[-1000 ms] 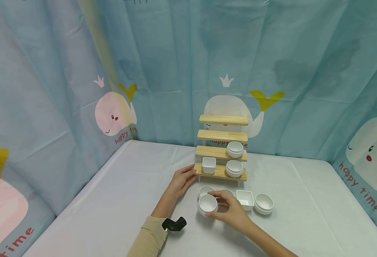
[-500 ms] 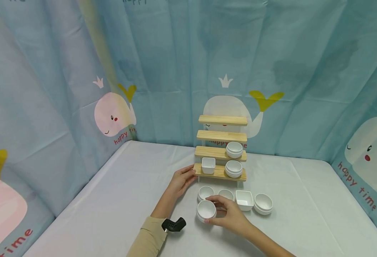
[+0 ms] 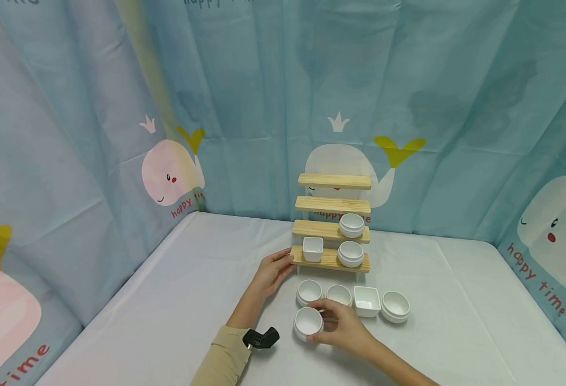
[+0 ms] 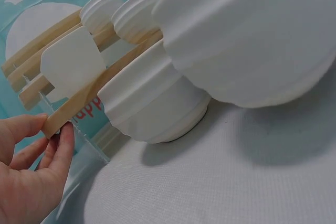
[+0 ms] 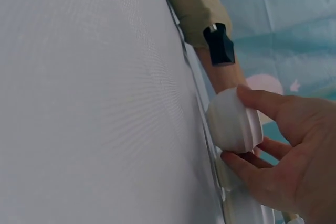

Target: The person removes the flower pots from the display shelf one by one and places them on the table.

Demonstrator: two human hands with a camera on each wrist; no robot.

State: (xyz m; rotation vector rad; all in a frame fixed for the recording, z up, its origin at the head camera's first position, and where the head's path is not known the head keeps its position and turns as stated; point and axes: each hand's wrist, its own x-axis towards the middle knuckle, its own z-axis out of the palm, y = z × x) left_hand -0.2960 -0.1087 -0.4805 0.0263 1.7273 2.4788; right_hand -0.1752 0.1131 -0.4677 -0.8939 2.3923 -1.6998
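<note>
My left hand (image 3: 269, 273) pinches the left end of the lowest board of a tiered wooden shelf stand (image 3: 333, 182); in the left wrist view, thumb and fingers grip that board's end (image 4: 52, 125). A round white ribbed bowl (image 3: 308, 321) is held by its side in my right hand (image 3: 343, 329), its opening up. In the left wrist view this bowl (image 4: 252, 35) hangs over the cloth with a shadow beneath it. The right wrist view has thumb and fingers on opposite sides of the bowl (image 5: 229, 121). Behind it stands another round bowl (image 3: 309, 292).
Beside that bowl, a round bowl (image 3: 339, 295), a square dish (image 3: 367, 302) and another round bowl (image 3: 395, 306) line up before the stand. The lowest board bears a square dish (image 3: 313, 249) and a round bowl (image 3: 350, 254); one bowl (image 3: 352, 225) sits above. A curtain (image 3: 244, 107) hangs behind.
My right hand has brought the held bowl toward me and slightly left, away from the row of bowls. The left hand stays on the stand.
</note>
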